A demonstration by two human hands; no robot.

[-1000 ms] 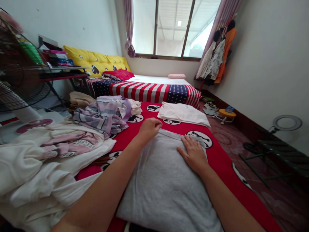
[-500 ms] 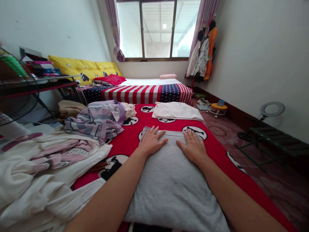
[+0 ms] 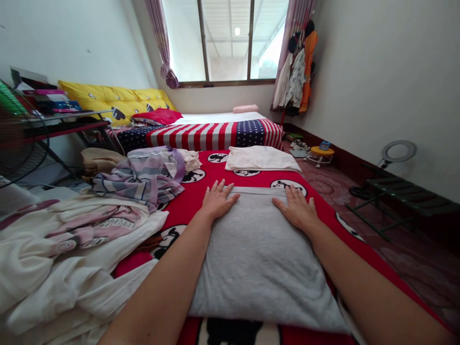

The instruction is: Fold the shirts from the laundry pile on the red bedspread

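A grey garment (image 3: 258,254) lies spread flat in front of me on the red patterned blanket (image 3: 183,211). My left hand (image 3: 217,199) rests palm down on its far left corner, fingers stretched out. On the far right corner lies my right hand (image 3: 297,207), also flat with the fingers spread. The garment's far edge runs straight between the two hands, and its near end shows a few soft wrinkles. Beyond it sits a folded white garment (image 3: 262,159).
To the left are a pile of white clothes (image 3: 82,273) and a plaid garment (image 3: 143,175). Farther back stands a bed with a striped, starred cover (image 3: 201,136). A green folding stool (image 3: 406,194) and a ring light (image 3: 398,151) stand on the right.
My hands have moved apart, the left outward to the left and the right to the right. The grey garment looks flatter and wider between them, and the view has shifted slightly.
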